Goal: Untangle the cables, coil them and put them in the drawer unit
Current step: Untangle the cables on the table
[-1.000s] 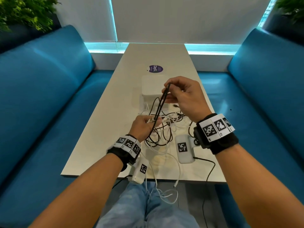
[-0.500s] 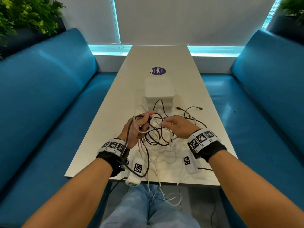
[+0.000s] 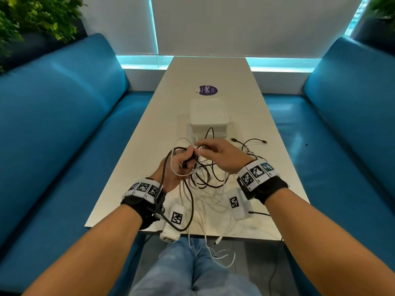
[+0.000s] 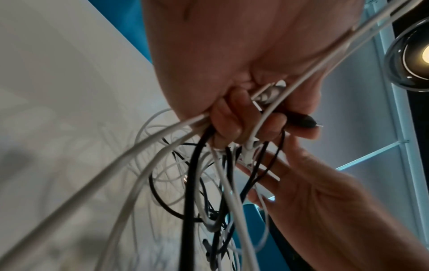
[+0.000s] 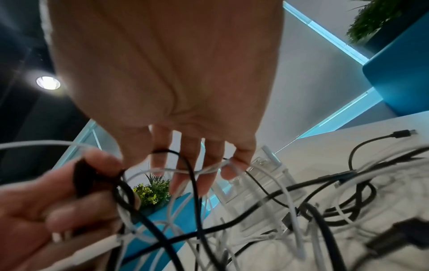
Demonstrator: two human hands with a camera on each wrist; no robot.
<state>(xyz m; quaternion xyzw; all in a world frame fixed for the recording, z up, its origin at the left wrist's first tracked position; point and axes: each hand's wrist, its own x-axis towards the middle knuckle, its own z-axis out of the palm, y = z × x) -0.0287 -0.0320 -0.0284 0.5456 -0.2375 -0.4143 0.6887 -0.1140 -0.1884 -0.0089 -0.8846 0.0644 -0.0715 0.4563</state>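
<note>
A tangle of black and white cables (image 3: 205, 178) lies on the white table (image 3: 149, 159), in front of the white drawer unit (image 3: 208, 116). My left hand (image 3: 181, 165) grips a bunch of strands, with a black plug (image 4: 299, 119) sticking out past its fingers (image 4: 232, 119). One black strand loops down round the left wrist. My right hand (image 3: 215, 154) reaches across to the left fingertips. Its fingers (image 5: 185, 155) are nearly straight among the loops, and a white cable (image 5: 216, 168) runs across their tips. Several white strands hang over the near table edge.
Blue sofas flank the table on the left (image 3: 64, 124) and on the right (image 3: 352, 124). A purple sticker (image 3: 208, 90) lies beyond the drawer unit. Two black cable ends (image 3: 265, 142) rest on the table right of the unit. My knees are under the near edge.
My right hand came down from holding a black cable up high and now meets my left hand at the tangle. The black cable dropped into a loop round the left wrist.
</note>
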